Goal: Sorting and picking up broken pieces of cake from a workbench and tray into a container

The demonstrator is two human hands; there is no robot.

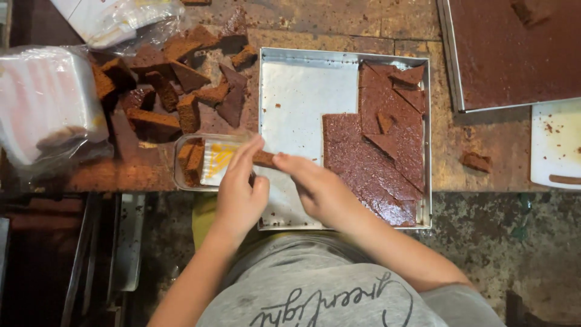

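I see the work as partly done, as far as I can judge: in the middle of the frame the square metal tray (345,56) is bare on its left half, and brown cake sheets (378,151) cover only its right half, some whole and some cut in triangles. Both hands meet at the centre of the frame and hold together one small cake piece (264,158); the left hand (239,194) pinches it with closed fingers from the left, and the right hand (318,188) grips its other end. The piece is just beside the clear plastic box (203,162), which sits left of the tray and touches its edge. In this box I see already two or three cake slices standing at the left side, and a yellow and white paper, so I think it is not yet full. At the upper left, many cut cake chunks (175,91) lie loose on the brown table (472,145), near a stack of plastic boxes in a bag (48,103). At the upper right, a big tray with a whole brown cake (514,48) looks still uncut, and below it is a white board (557,142).
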